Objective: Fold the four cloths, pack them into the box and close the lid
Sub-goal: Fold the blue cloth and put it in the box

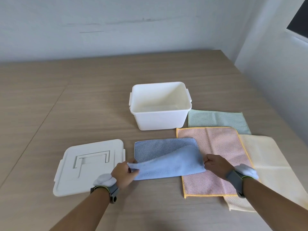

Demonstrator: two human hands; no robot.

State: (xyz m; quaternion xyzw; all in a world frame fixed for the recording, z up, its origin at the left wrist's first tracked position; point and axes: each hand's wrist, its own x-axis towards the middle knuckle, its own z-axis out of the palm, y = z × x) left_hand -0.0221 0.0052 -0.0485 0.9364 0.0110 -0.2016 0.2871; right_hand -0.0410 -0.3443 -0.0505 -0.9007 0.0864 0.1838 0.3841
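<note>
Folding the blue cloth (166, 157) just in front of the white box (160, 105), the left hand (122, 172) and right hand (215, 164) each pinch a near corner in a closed grip, likely to carry both to the far edge.

Both hands, left (122, 172) and right (216, 164), pinch the blue cloth (166, 157), its near edge lifted. Open box (160, 120) behind; lid (90, 167) lies left on the desk (66, 105).
</note>
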